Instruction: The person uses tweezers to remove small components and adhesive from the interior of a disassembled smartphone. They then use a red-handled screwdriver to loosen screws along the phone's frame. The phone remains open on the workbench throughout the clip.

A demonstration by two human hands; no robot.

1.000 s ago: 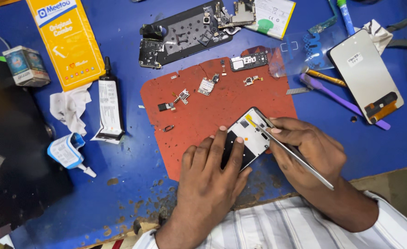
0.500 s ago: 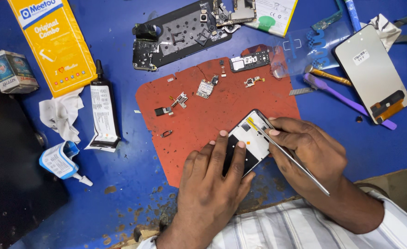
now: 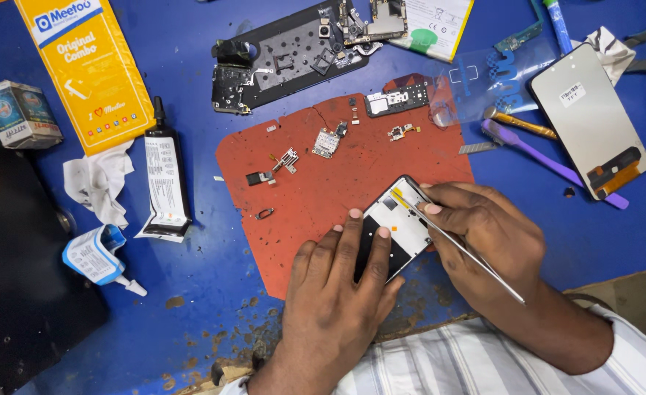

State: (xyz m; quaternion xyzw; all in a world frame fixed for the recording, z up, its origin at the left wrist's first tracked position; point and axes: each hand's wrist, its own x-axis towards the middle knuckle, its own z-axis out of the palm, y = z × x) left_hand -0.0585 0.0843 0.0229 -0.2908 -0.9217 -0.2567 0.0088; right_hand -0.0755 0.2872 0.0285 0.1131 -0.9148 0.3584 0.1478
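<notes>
An opened phone frame (image 3: 399,223) lies tilted on the lower right part of a red work mat (image 3: 323,186). My left hand (image 3: 337,292) presses flat on the frame's lower half, fingers spread over it. My right hand (image 3: 487,234) grips thin metal tweezers (image 3: 454,245) like a pen, their tip touching the frame's upper inside edge. Small loose phone parts (image 3: 328,143) lie scattered on the mat above the frame.
A black phone back panel with boards (image 3: 293,55) lies at the top. A display panel (image 3: 590,121) and purple pry tool (image 3: 550,164) lie right. A black glue tube (image 3: 165,183), yellow package (image 3: 88,69), small box (image 3: 19,113) and tissue (image 3: 96,183) lie left.
The view has shifted slightly. Both hands stay on the phone frame, with the tweezers' tip still at its upper edge.
</notes>
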